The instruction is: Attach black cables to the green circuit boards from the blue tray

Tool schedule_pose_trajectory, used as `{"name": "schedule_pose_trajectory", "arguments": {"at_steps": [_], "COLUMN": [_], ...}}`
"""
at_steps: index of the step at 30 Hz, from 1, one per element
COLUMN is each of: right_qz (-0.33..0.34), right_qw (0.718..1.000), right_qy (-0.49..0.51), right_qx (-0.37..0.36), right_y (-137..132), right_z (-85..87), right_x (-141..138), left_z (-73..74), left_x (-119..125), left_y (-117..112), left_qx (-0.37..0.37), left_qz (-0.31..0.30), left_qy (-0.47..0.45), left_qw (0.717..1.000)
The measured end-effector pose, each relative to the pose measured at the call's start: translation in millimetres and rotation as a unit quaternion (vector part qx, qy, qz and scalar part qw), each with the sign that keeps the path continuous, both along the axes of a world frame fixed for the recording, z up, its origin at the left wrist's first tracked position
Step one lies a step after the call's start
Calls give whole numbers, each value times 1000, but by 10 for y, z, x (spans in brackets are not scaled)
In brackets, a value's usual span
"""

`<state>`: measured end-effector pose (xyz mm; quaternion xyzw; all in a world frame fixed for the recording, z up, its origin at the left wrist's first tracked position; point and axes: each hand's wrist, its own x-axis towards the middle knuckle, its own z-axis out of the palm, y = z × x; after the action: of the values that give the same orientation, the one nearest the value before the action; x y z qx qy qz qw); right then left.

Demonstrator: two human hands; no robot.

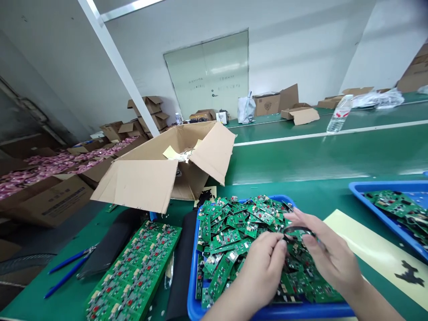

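My left hand (264, 263) and my right hand (329, 252) meet above a blue tray (192, 294) heaped with small green circuit boards (234, 232). Both hands pinch a small black ring-shaped piece (297, 232) between their fingertips, just over the pile. The fingers of both hands are closed on it. A panel of joined green circuit boards (133, 272) with red and white parts lies on the green table left of the tray.
An open cardboard box (157, 174) stands behind the tray. Blue-handled pliers (70, 265) lie at the left. A second blue tray (368, 196) of boards sits at the right, with a yellow sheet (371, 249) beside it. A water bottle (338, 115) and more boxes stand farther back.
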<state>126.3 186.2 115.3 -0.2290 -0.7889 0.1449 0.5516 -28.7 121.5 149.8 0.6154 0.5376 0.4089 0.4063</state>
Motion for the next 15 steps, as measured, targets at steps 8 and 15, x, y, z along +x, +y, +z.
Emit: {"name": "schedule_pose_trajectory", "arguments": {"at_steps": [8,15], "right_qz": [45,297], "right_qw": [941,853], "right_qy": [143,288], "right_qx": [-305,-320], "right_y": [-47,14], "right_z": [38,249], "right_x": [86,229], "left_z": [-77,-122], "left_x": [-72,-111], "left_y": [-21,20], "left_qx": [146,405], "left_qz": [13,117], "left_qy": [111,197], "left_qw": [983,885]}}
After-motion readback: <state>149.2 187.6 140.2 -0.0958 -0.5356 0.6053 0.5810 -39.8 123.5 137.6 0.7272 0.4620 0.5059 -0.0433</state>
